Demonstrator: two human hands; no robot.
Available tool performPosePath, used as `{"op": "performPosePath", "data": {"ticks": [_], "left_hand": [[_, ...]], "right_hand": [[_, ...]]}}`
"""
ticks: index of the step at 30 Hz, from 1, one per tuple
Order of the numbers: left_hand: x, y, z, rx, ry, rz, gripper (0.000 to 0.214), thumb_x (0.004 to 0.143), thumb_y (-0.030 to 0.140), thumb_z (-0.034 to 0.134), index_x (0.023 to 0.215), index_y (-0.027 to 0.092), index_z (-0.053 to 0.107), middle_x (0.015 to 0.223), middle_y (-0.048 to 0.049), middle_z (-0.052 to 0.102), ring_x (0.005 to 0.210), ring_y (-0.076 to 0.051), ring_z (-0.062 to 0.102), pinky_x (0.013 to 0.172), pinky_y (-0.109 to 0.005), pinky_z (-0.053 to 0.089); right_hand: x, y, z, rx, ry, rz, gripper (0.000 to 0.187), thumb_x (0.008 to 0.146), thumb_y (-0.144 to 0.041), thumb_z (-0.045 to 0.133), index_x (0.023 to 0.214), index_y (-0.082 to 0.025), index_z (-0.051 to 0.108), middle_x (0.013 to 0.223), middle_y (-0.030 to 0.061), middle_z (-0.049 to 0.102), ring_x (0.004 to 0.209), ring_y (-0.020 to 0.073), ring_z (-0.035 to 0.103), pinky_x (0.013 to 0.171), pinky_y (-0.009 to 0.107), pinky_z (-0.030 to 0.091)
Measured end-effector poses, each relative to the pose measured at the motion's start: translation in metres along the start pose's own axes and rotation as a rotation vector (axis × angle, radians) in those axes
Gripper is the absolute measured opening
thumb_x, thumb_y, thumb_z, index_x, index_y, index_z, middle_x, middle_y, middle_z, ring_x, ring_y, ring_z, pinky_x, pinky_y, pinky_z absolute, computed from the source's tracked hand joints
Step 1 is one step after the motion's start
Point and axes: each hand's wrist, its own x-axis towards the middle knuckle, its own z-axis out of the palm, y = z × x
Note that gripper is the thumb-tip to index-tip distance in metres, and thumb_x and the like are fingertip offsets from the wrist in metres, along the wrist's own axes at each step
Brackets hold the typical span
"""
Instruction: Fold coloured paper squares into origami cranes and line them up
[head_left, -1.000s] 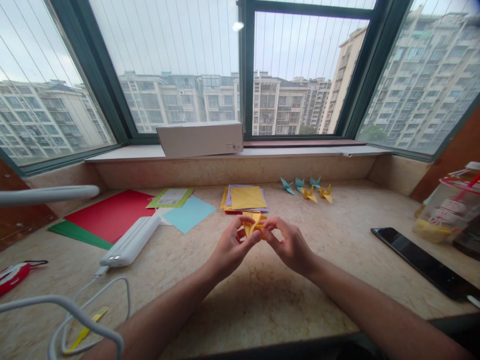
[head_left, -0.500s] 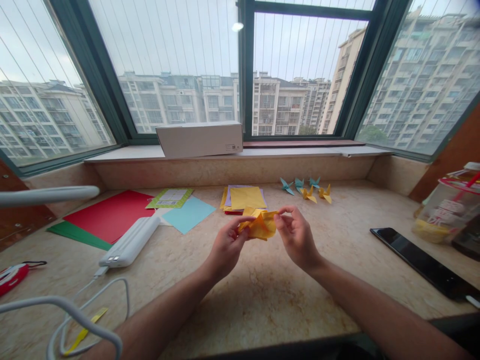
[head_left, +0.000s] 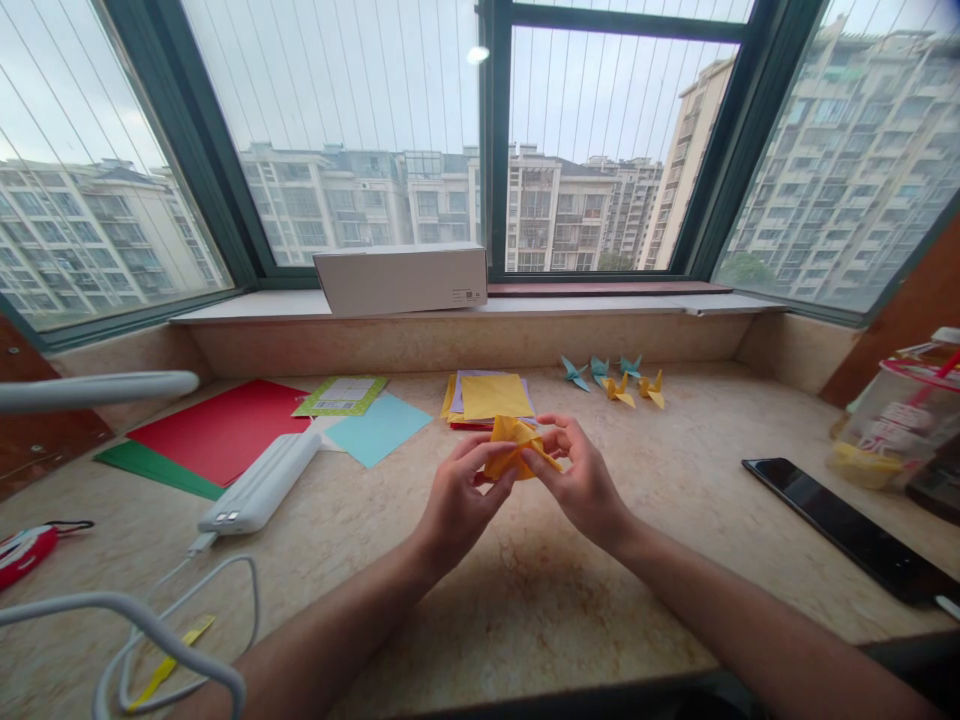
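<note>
A partly folded sheet of yellow origami paper (head_left: 513, 436) is held up above the counter between my two hands. My left hand (head_left: 466, 490) pinches its left side between thumb and fingers. On the other side my right hand (head_left: 576, 468) grips the paper, its thumb pressing the front near the middle and its fingers behind, partly hidden. Just beyond lies a stack of square paper (head_left: 495, 395) with a yellow sheet on top. Several folded paper cranes, blue (head_left: 574, 373) and yellow (head_left: 619, 391), stand farther back to the right.
On the left lie red paper (head_left: 232, 430), green paper (head_left: 161, 472), light blue paper (head_left: 380, 428) and a white power bank (head_left: 262, 482) with a looped cable (head_left: 127, 612). A phone (head_left: 840, 525) and a plastic cup (head_left: 896, 425) occupy the right. A white box (head_left: 401, 280) rests on the sill.
My right hand has moved left and closer to my left hand, its thumb now on the paper's middle. The yellow paper looks more gathered than before.
</note>
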Motion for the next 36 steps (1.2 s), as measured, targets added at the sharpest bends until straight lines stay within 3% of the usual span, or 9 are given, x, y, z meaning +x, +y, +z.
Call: {"op": "performPosePath", "data": {"ticks": [3,7,13,19,23,30,33,36], "left_hand": [[0.0,-0.003,0.0,0.001,-0.002,0.017,0.022,0.084,0.017,0.064,0.104,0.02,0.071,0.113,-0.009,0.061,0.101,-0.021,0.064,0.077,-0.03,0.062],[0.001,-0.006,-0.002,-0.05,0.007,0.003,0.021,0.084,0.016,0.064,0.104,0.02,0.071,0.115,-0.0092,0.061,0.106,-0.023,0.063,0.08,-0.033,0.061],[0.004,-0.004,-0.003,-0.21,-0.028,-0.04,0.02,0.084,0.02,0.067,0.103,0.02,0.072,0.116,-0.0092,0.059,0.109,-0.023,0.06,0.084,-0.033,0.059],[0.006,-0.003,-0.004,-0.308,-0.011,-0.067,0.019,0.083,0.022,0.069,0.101,0.02,0.072,0.114,-0.008,0.055,0.102,-0.02,0.061,0.079,-0.028,0.059],[0.007,-0.004,-0.005,-0.288,0.02,-0.062,0.019,0.083,0.022,0.067,0.102,0.019,0.072,0.115,-0.0079,0.055,0.101,-0.019,0.06,0.081,-0.028,0.057],[0.007,0.0,-0.004,-0.32,-0.006,-0.052,0.017,0.083,0.021,0.067,0.1,0.019,0.071,0.112,-0.007,0.053,0.096,-0.018,0.06,0.076,-0.026,0.057],[0.008,0.002,-0.005,-0.299,0.007,-0.053,0.015,0.083,0.021,0.067,0.097,0.018,0.07,0.109,-0.0064,0.053,0.095,-0.017,0.06,0.075,-0.025,0.056],[0.008,0.003,-0.006,-0.263,0.018,-0.059,0.013,0.082,0.021,0.067,0.094,0.017,0.068,0.107,-0.0064,0.053,0.096,-0.017,0.058,0.076,-0.025,0.055]], "right_hand": [[0.0,0.0,-0.001,0.023,0.035,-0.006,0.03,0.085,-0.027,0.061,0.114,-0.022,0.054,0.081,0.0004,0.062,0.076,0.0171,0.059,0.073,0.031,0.05],[0.001,0.0,-0.005,0.067,0.093,-0.004,0.034,0.078,-0.019,0.061,0.112,-0.023,0.056,0.079,-0.0009,0.058,0.076,0.0167,0.057,0.067,0.027,0.049],[0.009,0.0,-0.014,0.144,0.149,0.106,0.02,0.079,-0.024,0.06,0.097,-0.018,0.066,0.09,0.0056,0.067,0.082,0.0197,0.062,0.072,0.03,0.049],[0.016,-0.006,-0.015,0.423,0.068,0.226,0.027,0.079,-0.037,0.066,0.096,-0.016,0.067,0.088,0.0064,0.071,0.078,0.0184,0.064,0.069,0.029,0.051],[0.017,-0.007,-0.015,0.496,0.046,0.257,0.029,0.077,-0.039,0.07,0.095,-0.016,0.068,0.086,0.0055,0.071,0.079,0.0177,0.065,0.074,0.029,0.052],[0.018,-0.002,-0.015,0.591,0.192,0.264,0.025,0.074,-0.035,0.074,0.091,-0.018,0.069,0.076,0.0014,0.069,0.063,0.0127,0.059,0.056,0.024,0.049],[0.019,-0.001,-0.017,0.682,0.155,0.278,0.021,0.076,-0.034,0.072,0.091,-0.02,0.069,0.079,0.0008,0.069,0.068,0.0125,0.06,0.06,0.023,0.05],[0.019,-0.001,-0.02,0.619,0.05,0.286,0.022,0.081,-0.037,0.067,0.094,-0.019,0.07,0.087,0.0032,0.07,0.075,0.0144,0.062,0.063,0.025,0.052]]}}
